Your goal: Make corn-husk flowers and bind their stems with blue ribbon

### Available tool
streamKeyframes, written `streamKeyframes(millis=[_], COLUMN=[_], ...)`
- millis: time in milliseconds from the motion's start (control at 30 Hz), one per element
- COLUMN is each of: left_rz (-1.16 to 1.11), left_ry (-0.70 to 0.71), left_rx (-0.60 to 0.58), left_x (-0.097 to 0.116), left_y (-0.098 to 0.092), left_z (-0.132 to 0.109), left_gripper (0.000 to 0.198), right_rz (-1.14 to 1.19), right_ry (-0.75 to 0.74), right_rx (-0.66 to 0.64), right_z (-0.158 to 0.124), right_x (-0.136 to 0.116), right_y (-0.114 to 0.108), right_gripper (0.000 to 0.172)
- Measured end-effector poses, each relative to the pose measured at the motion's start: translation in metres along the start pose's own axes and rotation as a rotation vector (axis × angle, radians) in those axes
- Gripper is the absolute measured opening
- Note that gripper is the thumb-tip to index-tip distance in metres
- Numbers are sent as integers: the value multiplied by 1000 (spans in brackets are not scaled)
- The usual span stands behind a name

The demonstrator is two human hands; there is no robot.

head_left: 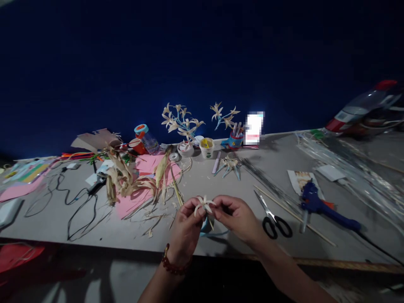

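My left hand (pixel 186 225) and my right hand (pixel 236 216) meet above the table's front edge, both pinched on a small pale husk flower (pixel 204 205) with spread petals. A blue ribbon or tape (pixel 210 229) hangs below the flower between my hands. A red bead bracelet (pixel 173 265) circles my left wrist. Dried corn husks (pixel 132 181) lie on pink paper (pixel 132 202) to the left of my hands.
Black-handled scissors (pixel 273 219) and a blue glue gun (pixel 318 204) lie to the right, beside thin wooden sticks (pixel 293 214). Finished husk flower stems (pixel 183 122), small cups and a jar stand at the back. Black cables (pixel 78 202) loop at left; clear plastic sheets (pixel 353 168) at right.
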State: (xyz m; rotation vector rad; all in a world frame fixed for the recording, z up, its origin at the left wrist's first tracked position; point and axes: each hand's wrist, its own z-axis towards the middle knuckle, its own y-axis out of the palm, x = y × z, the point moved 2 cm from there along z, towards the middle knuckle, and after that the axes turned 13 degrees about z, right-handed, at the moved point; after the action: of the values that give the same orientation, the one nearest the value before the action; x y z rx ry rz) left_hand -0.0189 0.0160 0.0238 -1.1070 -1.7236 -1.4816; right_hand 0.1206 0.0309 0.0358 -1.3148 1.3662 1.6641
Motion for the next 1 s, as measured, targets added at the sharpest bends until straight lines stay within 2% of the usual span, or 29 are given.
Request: streamKeyframes(millis=[200, 467, 633, 700, 800, 1000], left_rz=[25, 12, 44, 47, 29, 18], left_ry=[42, 66, 58, 50, 31, 4], left_rx=[24, 53, 60, 58, 56, -6], left_x=[2, 0, -1, -2, -2, -3], left_y=[-1, -3, -3, -3, -2, -2], left_z=[-3, -4, -4, -4, -3, 0], left_gripper=[19, 22, 22, 22, 22, 22], right_rz=[-10, -240, -314, -270, -84, 193], right_ry=[-5, -206, -249, -212, -97, 96], right_rx=[-7, 32, 38, 26, 0, 46], right_z=[-1, -4, -6, -5, -2, -2], right_x=[0, -12, -18, -16, -10, -2], right_y=[9, 10, 11, 10, 7, 10], right_gripper=[31, 13, 8, 10, 19, 38])
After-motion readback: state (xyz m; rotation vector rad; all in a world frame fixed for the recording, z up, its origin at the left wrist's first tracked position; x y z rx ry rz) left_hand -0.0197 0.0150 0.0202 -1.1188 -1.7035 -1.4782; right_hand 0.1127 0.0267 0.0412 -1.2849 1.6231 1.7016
